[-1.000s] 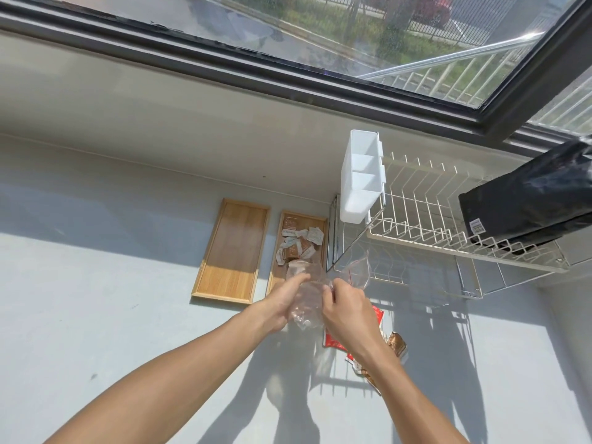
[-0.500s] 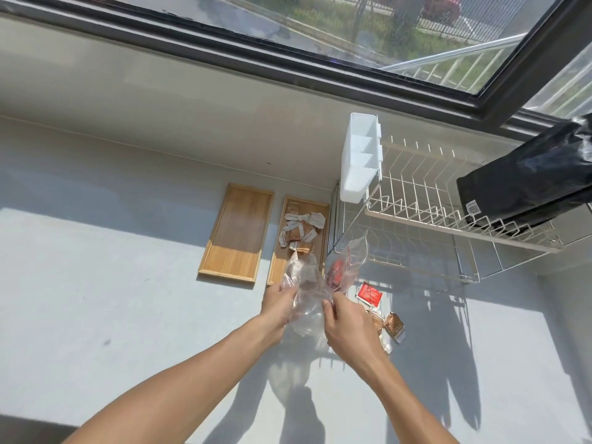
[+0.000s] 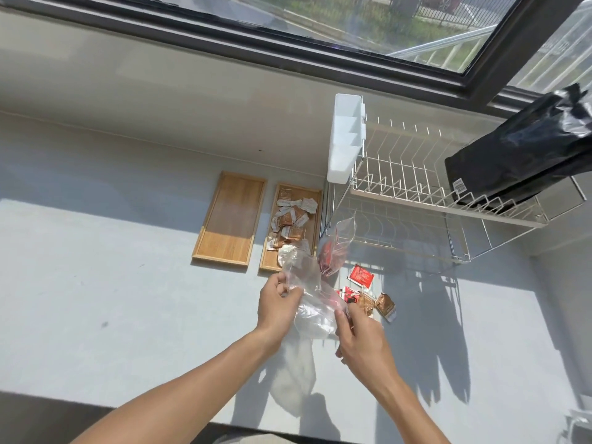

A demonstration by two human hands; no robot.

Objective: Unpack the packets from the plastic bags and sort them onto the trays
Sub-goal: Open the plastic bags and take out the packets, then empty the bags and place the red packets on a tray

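My left hand and my right hand both pinch a crumpled clear plastic bag held above the counter. A second clear bag with red packets inside sticks up just behind it. Loose red packets and brown packets lie on the counter to the right of my hands. Two wooden trays sit further back: the left tray holds nothing, the right tray carries several brown and white packets.
A white wire dish rack with a white plastic cutlery holder stands at the back right. A black bag rests on the rack's top. The counter's front edge runs below my arms.
The camera has tilted and moved closer. My hands have drawn apart on the clear bag, and red and brown packets now lie exposed on the counter to the right.
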